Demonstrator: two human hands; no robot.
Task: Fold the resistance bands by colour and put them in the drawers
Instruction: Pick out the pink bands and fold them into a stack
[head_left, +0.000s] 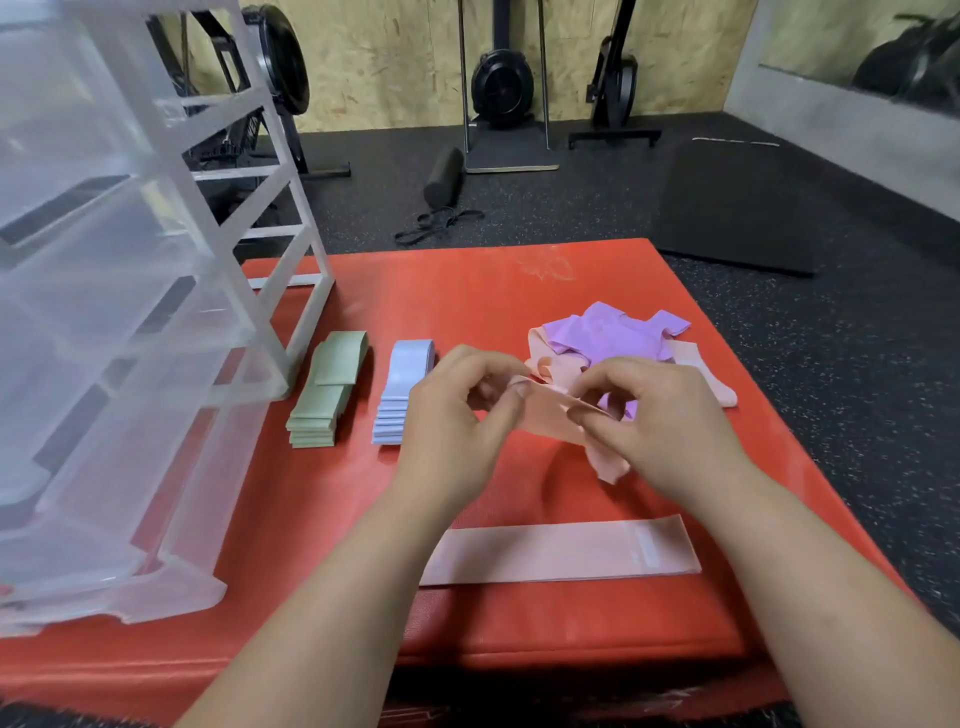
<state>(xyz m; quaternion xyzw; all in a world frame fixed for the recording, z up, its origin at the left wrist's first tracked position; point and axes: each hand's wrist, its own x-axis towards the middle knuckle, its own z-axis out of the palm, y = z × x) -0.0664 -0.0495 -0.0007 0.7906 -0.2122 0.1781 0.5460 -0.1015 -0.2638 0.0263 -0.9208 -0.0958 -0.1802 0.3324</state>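
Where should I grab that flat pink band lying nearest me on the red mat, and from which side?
Probably by its right short end, coming from the right. The flat pink band lies pressed flat across the red mat, so only an edge offers a pinch; that end lies bare, while the left end is hidden under the left forearm.
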